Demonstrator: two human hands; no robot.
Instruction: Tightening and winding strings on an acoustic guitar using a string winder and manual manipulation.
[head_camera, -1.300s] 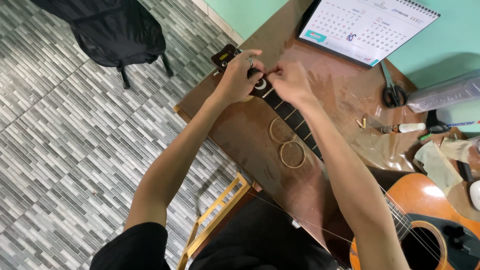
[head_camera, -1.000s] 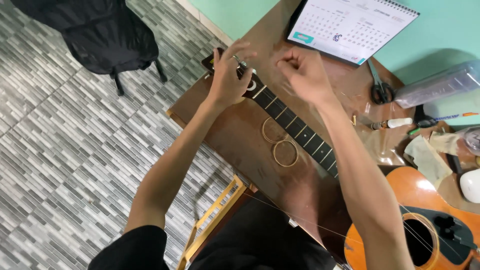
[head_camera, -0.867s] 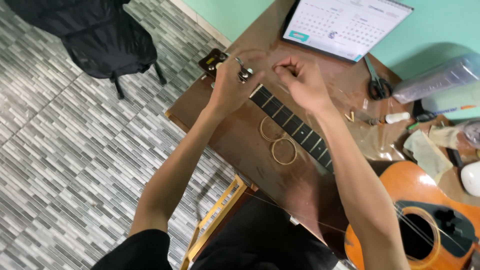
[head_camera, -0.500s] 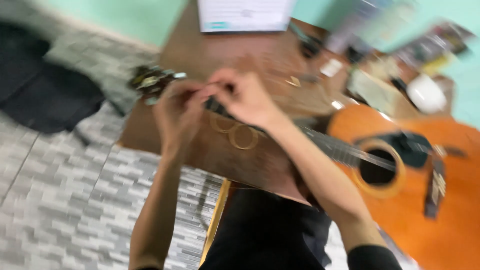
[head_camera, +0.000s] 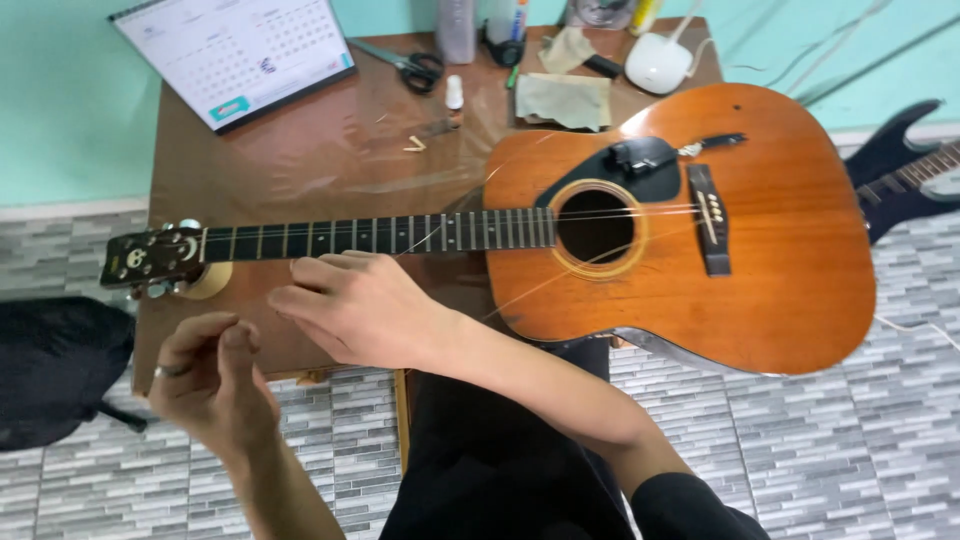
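**Stringing the guitar across the table**

Lying flat on the brown table, the acoustic guitar ran left to right, headstock pointing left. My right hand hovered below the neck, fingers loosely extended; my left hand pinched fingertips together, apparently on a thin string.

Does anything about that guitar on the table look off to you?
Yes. The guitar is not fully strung: one loose string slants off the soundhole across the body toward the right hand instead of running along the neck. The left hand pinches near its end, below the headstock.
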